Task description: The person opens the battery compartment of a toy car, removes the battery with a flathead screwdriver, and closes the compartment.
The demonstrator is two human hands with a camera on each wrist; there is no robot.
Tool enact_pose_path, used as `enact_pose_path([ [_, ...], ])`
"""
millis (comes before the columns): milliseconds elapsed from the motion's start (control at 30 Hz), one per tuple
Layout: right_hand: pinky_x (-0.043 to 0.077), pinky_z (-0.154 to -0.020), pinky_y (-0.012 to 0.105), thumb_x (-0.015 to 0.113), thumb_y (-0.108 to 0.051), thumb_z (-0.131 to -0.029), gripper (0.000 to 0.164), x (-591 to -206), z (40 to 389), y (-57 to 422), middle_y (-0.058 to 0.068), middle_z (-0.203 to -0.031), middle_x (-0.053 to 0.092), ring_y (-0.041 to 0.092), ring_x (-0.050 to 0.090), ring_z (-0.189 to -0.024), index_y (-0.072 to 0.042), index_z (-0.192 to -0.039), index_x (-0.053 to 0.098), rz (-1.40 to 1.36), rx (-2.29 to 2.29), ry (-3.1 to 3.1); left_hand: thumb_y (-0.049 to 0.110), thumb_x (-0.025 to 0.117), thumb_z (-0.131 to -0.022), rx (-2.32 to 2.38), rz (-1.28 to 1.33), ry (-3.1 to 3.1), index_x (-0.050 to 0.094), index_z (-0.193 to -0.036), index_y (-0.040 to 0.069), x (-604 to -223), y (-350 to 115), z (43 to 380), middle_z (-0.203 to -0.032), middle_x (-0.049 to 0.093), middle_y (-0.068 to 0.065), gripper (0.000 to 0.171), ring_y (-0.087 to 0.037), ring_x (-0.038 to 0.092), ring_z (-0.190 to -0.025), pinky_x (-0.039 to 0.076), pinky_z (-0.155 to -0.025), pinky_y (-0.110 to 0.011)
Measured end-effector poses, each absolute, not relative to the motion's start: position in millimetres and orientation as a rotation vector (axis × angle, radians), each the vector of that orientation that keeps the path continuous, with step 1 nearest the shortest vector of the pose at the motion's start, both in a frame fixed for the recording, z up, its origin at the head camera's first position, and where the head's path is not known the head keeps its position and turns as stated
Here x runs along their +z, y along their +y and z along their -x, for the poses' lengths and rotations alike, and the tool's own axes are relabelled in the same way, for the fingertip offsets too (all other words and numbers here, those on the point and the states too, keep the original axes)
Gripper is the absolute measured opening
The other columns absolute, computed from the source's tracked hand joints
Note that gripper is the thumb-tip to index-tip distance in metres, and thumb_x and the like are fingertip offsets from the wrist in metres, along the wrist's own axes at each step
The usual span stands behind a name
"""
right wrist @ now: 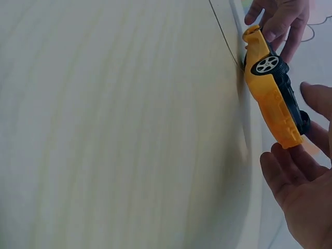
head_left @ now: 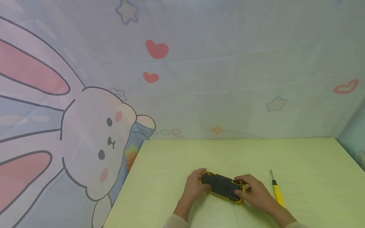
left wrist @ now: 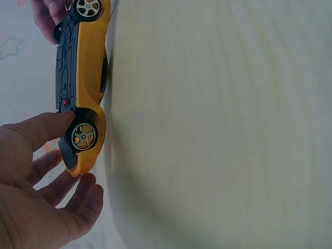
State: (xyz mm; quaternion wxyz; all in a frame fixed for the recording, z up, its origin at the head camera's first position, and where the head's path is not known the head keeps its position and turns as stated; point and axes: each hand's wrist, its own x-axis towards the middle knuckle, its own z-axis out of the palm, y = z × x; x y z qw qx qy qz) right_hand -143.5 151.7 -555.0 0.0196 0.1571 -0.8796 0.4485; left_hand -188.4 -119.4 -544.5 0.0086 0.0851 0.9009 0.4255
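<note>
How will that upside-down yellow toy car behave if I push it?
The yellow toy car probably slides rather than rolls, since its wheels point up. Its plastic-looking body seems stiff; the smooth sides may feel slippery.

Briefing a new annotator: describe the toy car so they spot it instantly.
On the pale table, look between the left hand and right hand. The toy car there is upside down, black underside up; unlike the yellow-handled screwdriver, it has wheels.
</note>
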Motion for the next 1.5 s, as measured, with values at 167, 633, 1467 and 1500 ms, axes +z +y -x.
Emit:
enact_pose_path([
  [167,0.055,-0.077,0.026,0.080,-0.037,-0.089,0.050,-555.9,141.0,149.0,0.002,-0.124,0.066,0.015,0.063,-0.103,-0.013,-0.131,0.065,-0.459,1.353,-2.738,0.005,0.085,-0.077,1.314,-0.269,2.802,0.064,-0.137,0.012,-541.4,-114.5,186.6,-0.134,0.065,-0.014,0.063,-0.037,0.058,-0.128,0.046,-0.107,-0.053],
  [633,0.054,-0.074,0.025,0.087,-0.032,-0.081,0.040,-548.9,136.1,143.1,-0.003,-0.107,0.070,0.012,0.064,-0.095,-0.016,-0.113,0.068,-0.271,1.355,-2.784,0.001,0.079,-0.081,1.409,-0.200,2.773,0.060,-0.141,0.013,-538.8,-102.6,184.3,-0.143,0.060,-0.016,0.064,-0.039,0.058,-0.128,0.047,-0.106,-0.055],
  [1467,0.042,-0.063,0.028,0.087,-0.042,-0.078,0.046,-545.7,124.5,129.1,-0.002,-0.082,0.060,0.014,0.050,-0.073,-0.010,-0.102,0.064,0.013,1.308,-2.899,0.029,0.086,-0.082,1.421,-0.155,2.689,0.033,-0.157,0.001,-545.7,-83.4,166.8,-0.139,0.048,-0.015,0.096,-0.029,0.061,-0.113,0.054,-0.094,-0.044],
  [1500,0.041,-0.062,0.028,0.087,-0.043,-0.078,0.046,-545.9,123.7,128.1,-0.001,-0.081,0.058,0.014,0.049,-0.072,-0.011,-0.101,0.063,0.021,1.309,-2.902,0.029,0.087,-0.081,1.417,-0.155,2.680,0.032,-0.157,0.001,-545.6,-81.9,166.1,-0.140,0.048,-0.015,0.098,-0.028,0.060,-0.112,0.054,-0.093,-0.043],
])
